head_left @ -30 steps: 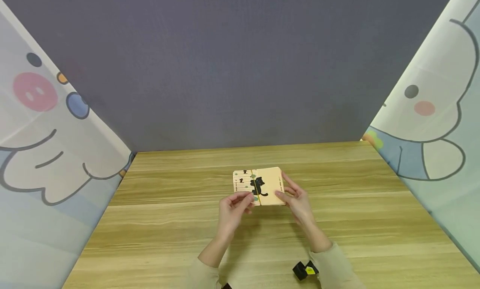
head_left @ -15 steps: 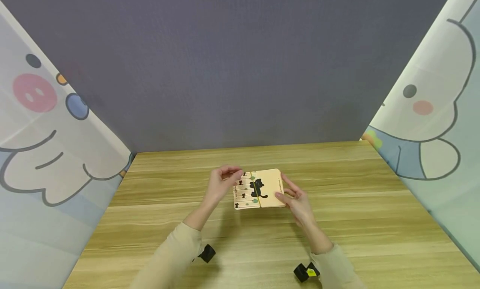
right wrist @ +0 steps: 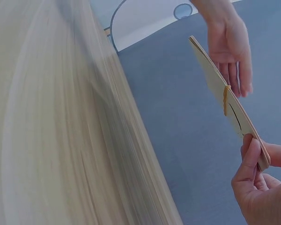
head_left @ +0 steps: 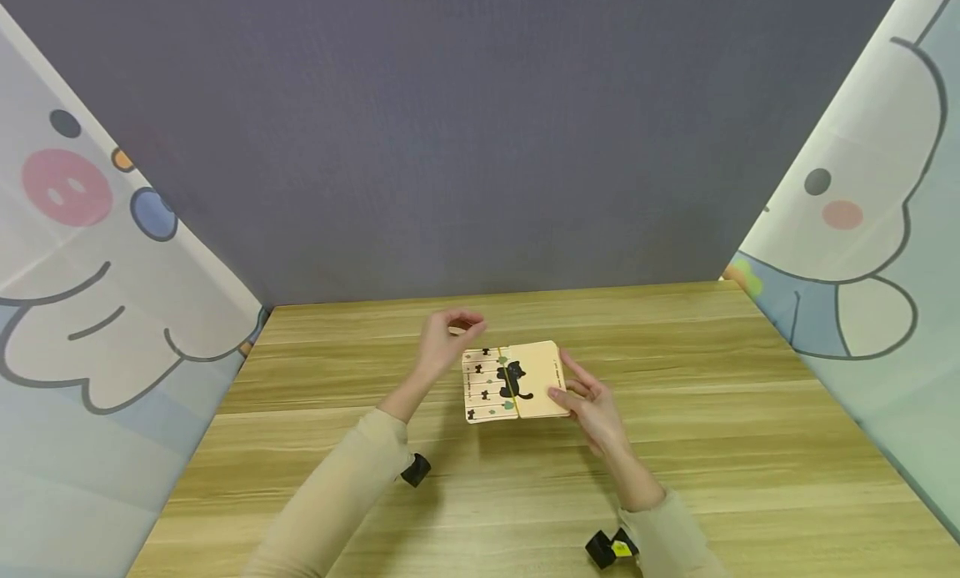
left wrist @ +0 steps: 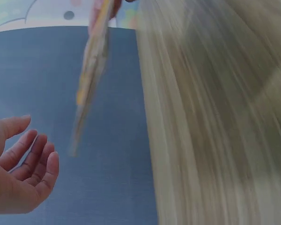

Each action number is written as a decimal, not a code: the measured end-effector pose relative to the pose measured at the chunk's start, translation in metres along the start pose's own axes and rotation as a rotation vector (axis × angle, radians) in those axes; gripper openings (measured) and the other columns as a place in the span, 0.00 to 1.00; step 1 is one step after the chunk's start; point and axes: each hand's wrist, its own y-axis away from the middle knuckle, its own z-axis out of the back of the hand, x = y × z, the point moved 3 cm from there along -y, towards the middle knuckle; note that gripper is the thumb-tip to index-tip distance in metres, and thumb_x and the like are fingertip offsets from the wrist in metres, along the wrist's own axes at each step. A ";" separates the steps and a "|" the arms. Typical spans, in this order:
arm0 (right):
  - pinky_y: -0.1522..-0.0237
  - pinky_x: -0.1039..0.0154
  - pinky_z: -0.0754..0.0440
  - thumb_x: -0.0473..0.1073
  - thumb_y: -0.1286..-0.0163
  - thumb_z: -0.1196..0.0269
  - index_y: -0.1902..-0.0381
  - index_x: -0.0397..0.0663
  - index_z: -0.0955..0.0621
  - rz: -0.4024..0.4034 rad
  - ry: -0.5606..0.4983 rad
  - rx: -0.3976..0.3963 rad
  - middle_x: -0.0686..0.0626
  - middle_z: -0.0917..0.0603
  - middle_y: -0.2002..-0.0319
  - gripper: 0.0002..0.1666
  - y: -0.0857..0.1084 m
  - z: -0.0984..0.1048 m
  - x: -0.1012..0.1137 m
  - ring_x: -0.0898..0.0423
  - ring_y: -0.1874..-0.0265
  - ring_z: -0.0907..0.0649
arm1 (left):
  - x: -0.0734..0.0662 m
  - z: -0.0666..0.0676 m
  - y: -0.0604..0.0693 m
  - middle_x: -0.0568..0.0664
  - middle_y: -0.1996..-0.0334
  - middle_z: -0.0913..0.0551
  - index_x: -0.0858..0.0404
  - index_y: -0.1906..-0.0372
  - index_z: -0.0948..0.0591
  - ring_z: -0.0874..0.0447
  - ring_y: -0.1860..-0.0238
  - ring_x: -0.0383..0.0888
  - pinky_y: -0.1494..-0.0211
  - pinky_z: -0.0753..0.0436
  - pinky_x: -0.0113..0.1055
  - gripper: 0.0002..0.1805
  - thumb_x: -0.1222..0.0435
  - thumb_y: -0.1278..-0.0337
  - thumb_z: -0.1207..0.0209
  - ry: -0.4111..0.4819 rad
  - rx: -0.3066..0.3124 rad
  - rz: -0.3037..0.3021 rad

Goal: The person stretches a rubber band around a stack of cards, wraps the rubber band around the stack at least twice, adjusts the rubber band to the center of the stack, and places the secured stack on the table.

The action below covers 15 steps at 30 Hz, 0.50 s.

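Observation:
My right hand [head_left: 598, 415] holds a thin cream notebook [head_left: 538, 365] by its right edge, thumb on the front cover and fingers behind. A black cat is printed on the cover, with a striped pattern of small black bows at its left. A yellow elastic band [right wrist: 225, 101] runs around the notebook near the middle. My left hand [head_left: 442, 344] hovers by the notebook's upper left corner. In the left wrist view, the left hand [left wrist: 23, 168] is apart from the notebook [left wrist: 91, 65], its fingers loosely bent with nothing between them.
Below the hands lies a wood-grain table [head_left: 337, 378]. A grey panel [head_left: 480, 144] rises at its back edge. Cartoon-printed curtains [head_left: 112, 294] flank both sides. Black wrist devices [head_left: 602, 550] sit at the sleeves.
The left hand has left the notebook's lower front, moving up and left past its left edge to the upper corner. The right hand keeps its hold; the notebook has shifted slightly.

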 end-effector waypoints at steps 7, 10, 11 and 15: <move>0.78 0.72 0.22 0.25 0.44 0.42 0.36 0.49 0.38 -0.004 0.000 0.007 0.53 0.20 0.69 0.38 0.001 -0.001 0.000 0.60 0.74 0.19 | 0.012 -0.012 -0.003 0.54 0.70 0.18 0.70 0.69 0.19 0.22 0.69 0.46 0.70 0.20 0.30 0.05 0.71 0.53 0.39 -0.014 0.039 -0.018; 0.78 0.71 0.22 0.26 0.44 0.42 0.36 0.49 0.38 -0.007 0.003 0.004 0.53 0.20 0.69 0.38 0.001 -0.001 0.001 0.60 0.74 0.19 | 0.016 -0.015 -0.001 0.54 0.71 0.18 0.70 0.69 0.19 0.22 0.70 0.46 0.70 0.20 0.32 0.05 0.71 0.52 0.39 -0.016 0.061 -0.034; 0.78 0.71 0.22 0.26 0.44 0.42 0.36 0.49 0.38 -0.007 0.003 0.004 0.53 0.20 0.68 0.38 0.001 -0.001 0.001 0.60 0.74 0.19 | 0.017 -0.016 -0.001 0.53 0.72 0.18 0.69 0.70 0.19 0.22 0.70 0.45 0.70 0.20 0.32 0.04 0.71 0.52 0.39 -0.020 0.066 -0.036; 0.78 0.72 0.22 0.26 0.44 0.42 0.36 0.49 0.38 -0.009 -0.005 0.007 0.53 0.19 0.68 0.38 0.001 -0.001 0.001 0.60 0.74 0.20 | 0.020 -0.019 0.002 0.52 0.72 0.18 0.68 0.70 0.18 0.22 0.71 0.44 0.71 0.21 0.31 0.05 0.69 0.52 0.38 -0.025 0.082 -0.035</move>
